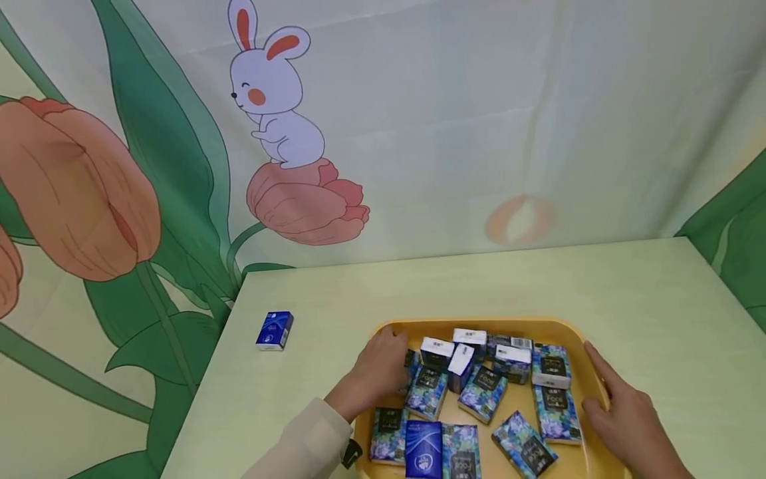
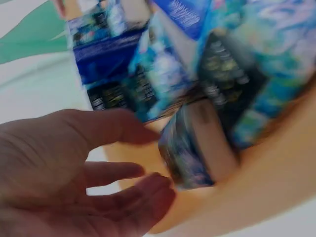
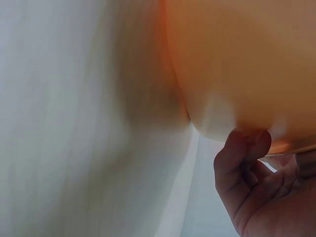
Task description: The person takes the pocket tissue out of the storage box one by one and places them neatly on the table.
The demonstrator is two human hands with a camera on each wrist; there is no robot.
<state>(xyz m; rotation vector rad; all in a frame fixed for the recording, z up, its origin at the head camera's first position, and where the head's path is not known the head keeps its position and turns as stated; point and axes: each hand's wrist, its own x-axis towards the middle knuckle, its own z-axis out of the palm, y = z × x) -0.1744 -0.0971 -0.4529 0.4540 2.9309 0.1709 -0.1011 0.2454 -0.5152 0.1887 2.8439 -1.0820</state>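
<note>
"What does the head view show?"

"The left hand (image 1: 381,364) reaches over the left side of the yellow tray (image 1: 509,326), among the packets, its fingertips partly hidden. The right hand (image 1: 625,406) holds the opposite rim."

"What might go wrong?"

"A packet standing on end (image 1: 460,370) could topple if bumped, since its neighbours crowd it. Around the tray, one blue packet (image 1: 274,330) lies apart on the table (image 1: 239,399), and the left sleeve (image 1: 305,439) hides some tabletop beside the tray."

"And the left wrist view?"

"Blurred. Thumb and fingers stand apart, fairly wide, near a small packet (image 2: 215,140) in the tray; I can't tell whether they touch it. A hurried pinch might slip, as the packets close beside it leave little room."

"The right wrist view?"

"Fingers curl at the tray's edge. A tug there could slide the tray and jostle everything inside."
</note>
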